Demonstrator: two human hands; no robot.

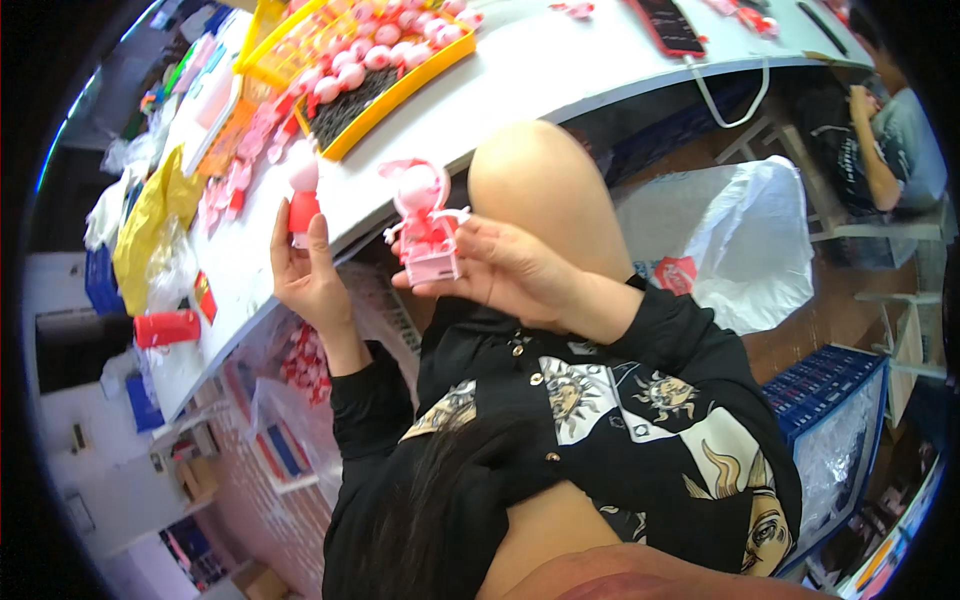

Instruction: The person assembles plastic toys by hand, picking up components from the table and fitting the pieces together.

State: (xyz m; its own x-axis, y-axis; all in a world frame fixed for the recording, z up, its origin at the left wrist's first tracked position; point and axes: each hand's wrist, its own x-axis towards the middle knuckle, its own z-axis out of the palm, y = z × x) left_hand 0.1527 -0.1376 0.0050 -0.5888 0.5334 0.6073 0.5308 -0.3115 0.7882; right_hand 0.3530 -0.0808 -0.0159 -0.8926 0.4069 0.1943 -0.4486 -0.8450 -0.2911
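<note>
Between the thumb and fingers of my left hand (315, 288) stands a small toy figure (303, 212) with a red body and a pale pink round top. My right hand (525, 268) grips a pink plastic toy (432, 262) by its boxy lower part. That toy has a round pale head, a loop around it, small side arms and red parts in its middle. Both pieces are held up apart from each other, by the table's edge and above my lap. Some of my right fingers are hidden behind the toy.
On the white table (540, 70) sits a yellow tray (395, 105) of pink balls and small black pieces. Pink parts (262, 130) lie beside it. A phone (668, 25) trails a white cable. At right are a plastic bag (755, 240), a blue crate (830, 400) and another person (905, 130).
</note>
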